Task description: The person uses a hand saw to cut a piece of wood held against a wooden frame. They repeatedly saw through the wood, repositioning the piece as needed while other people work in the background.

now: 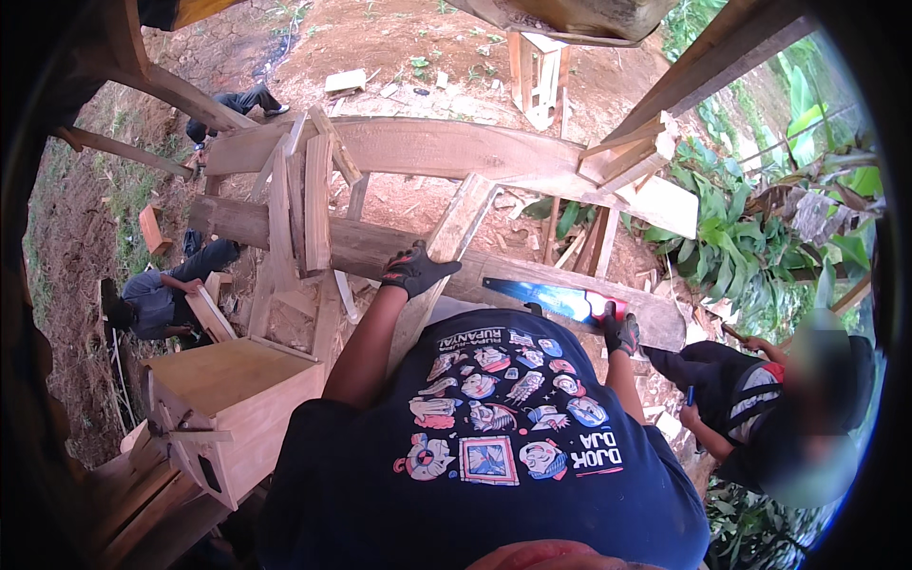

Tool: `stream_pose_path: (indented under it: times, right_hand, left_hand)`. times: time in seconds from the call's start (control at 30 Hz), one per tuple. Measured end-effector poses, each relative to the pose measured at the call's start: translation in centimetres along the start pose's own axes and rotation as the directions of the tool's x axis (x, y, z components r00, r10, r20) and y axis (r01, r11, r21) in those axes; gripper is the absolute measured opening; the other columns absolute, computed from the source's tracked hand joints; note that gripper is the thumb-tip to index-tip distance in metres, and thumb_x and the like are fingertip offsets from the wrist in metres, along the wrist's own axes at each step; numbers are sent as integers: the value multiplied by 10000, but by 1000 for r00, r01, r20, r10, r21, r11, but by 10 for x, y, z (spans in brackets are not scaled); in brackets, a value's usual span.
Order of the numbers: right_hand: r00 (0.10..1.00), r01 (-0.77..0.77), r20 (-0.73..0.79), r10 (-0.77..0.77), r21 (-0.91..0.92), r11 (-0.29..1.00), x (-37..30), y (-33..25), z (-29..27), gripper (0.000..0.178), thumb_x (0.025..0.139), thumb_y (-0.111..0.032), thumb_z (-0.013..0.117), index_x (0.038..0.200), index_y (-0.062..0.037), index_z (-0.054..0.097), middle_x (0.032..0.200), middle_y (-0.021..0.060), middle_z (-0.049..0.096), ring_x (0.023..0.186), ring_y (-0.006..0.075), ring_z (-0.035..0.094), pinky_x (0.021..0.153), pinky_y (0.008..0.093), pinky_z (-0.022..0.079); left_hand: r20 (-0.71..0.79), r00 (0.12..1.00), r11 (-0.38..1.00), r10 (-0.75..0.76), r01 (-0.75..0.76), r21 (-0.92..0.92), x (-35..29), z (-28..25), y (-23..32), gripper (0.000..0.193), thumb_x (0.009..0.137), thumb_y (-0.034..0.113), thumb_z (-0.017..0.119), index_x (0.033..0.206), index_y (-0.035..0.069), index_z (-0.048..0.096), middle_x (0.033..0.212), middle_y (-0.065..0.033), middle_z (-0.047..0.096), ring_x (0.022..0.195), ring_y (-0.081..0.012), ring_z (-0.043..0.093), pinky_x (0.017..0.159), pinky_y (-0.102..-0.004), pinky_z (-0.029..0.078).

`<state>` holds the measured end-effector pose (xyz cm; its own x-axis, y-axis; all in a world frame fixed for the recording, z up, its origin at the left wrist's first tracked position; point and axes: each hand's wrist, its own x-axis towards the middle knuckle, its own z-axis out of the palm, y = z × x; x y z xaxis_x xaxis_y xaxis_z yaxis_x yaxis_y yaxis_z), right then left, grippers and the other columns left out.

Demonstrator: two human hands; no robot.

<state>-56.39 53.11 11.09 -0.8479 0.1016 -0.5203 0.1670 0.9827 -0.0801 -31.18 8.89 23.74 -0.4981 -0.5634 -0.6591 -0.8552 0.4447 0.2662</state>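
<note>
The gloved left hand (414, 272) clasps a wooden board (465, 214) at twelve o'clock from the view's centre; the gloved right hand (621, 333) grips a saw (543, 298) over the bench (657, 315), toward three o'clock.

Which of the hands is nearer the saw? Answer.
Right. The right hand is at the red end of the saw; the left hand is on a board, left of the saw.
</note>
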Motion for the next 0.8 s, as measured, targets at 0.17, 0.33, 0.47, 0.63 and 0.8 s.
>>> stream_pose_path:
  times: [0.17, 0.33, 0.47, 0.63, 0.8]
  right_hand:
    - [998, -57, -28, 60, 101, 993, -11, -8, 2, 909, 980, -736, 567, 1533, -15, 575, 1534, 281, 588, 1435, 426, 566, 1178, 523, 453]
    - [989, 11, -145, 3, 92, 996, -3, -18, 14, 809, 976, -663, 630, 1516, -62, 603, 1502, 256, 611, 1403, 428, 586, 1157, 541, 466]
    - [988, -14, -152, 24, 70, 997, -5, -14, 14, 801, 966, -658, 665, 1522, -85, 601, 1491, 228, 609, 1396, 423, 586, 1148, 555, 469]
    - [992, 3, -130, -3, -1, 1000, -4, -18, 13, 810, 961, -652, 668, 1530, -81, 592, 1490, 228, 614, 1351, 439, 625, 1122, 560, 491]
    - [994, 67, -80, -76, -106, 992, 16, -11, 8, 825, 943, -654, 666, 1508, -57, 601, 1502, 248, 628, 1384, 429, 614, 1132, 541, 495]
  left_hand:
    - [-51, 999, 998, 5, -7, -54, 51, -19, 5, 1176, 755, 868, 725, 1535, 8, 540, 1447, -300, 657, 1364, -444, 634, 1148, -510, 504]
    - [-127, 983, 930, -131, 78, -358, 100, 3, -35, 1207, 763, 818, 766, 1637, 45, 460, 1571, -283, 566, 1471, -407, 552, 1212, -475, 456]
    - [-76, 972, 948, -224, 199, -247, 86, 46, -72, 1197, 780, 758, 787, 1691, 94, 385, 1703, -237, 429, 1559, -428, 436, 1277, -513, 361]
    - [-109, 941, 921, -321, 283, -269, 18, 107, -161, 1215, 747, 779, 805, 1665, 84, 417, 1635, -242, 519, 1504, -425, 511, 1234, -505, 423]
    - [-30, 939, 876, -344, 309, -370, -6, 124, -171, 1145, 776, 790, 780, 1616, 70, 483, 1571, -244, 586, 1456, -414, 565, 1209, -509, 449]
